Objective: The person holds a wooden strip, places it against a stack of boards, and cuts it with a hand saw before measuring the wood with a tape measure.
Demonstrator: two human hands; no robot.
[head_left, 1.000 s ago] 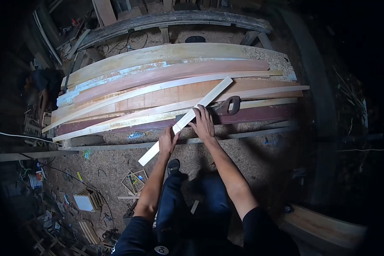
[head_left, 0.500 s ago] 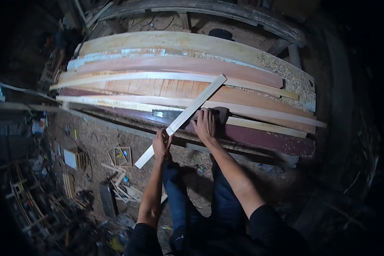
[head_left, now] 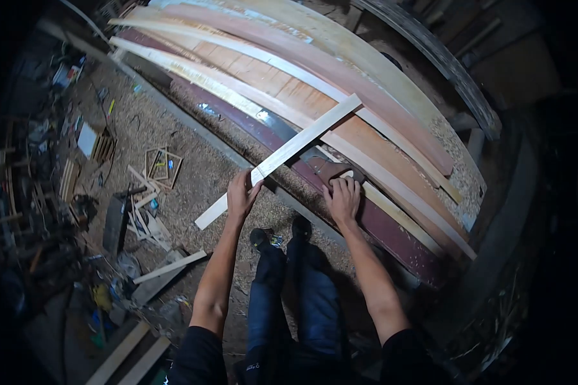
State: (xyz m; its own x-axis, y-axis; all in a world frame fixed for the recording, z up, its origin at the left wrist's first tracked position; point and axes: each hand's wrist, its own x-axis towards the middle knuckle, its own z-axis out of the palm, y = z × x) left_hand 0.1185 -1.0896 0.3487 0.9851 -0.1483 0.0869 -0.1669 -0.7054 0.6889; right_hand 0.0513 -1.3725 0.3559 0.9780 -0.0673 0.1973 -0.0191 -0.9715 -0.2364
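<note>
A pale, flat wooden strip (head_left: 308,136) lies slanted across the long boards, its lower end sticking out past the bench edge. My left hand (head_left: 240,195) is closed round this strip near its lower part, where a thin line crosses the wood. To the right, my right hand (head_left: 343,200) rests with bent fingers on a dark brown wooden tool (head_left: 331,170), which looks like a hand plane. Beneath the tool is a dark red board (head_left: 392,240). A dark metal blade-like piece (head_left: 277,126) lies beside the strip, partly covered by it.
Long pale and reddish boards (head_left: 263,58) fill the bench. A weathered beam (head_left: 437,54) runs behind them. Shavings cover the ground, with small wooden frames (head_left: 163,168), a white box (head_left: 88,140), offcuts (head_left: 170,266) and a dark block (head_left: 114,224) at the left.
The view has turned and shifted, so the boards slope down to the right. My right hand has moved to the near side of the tool. My left hand still holds the strip.
</note>
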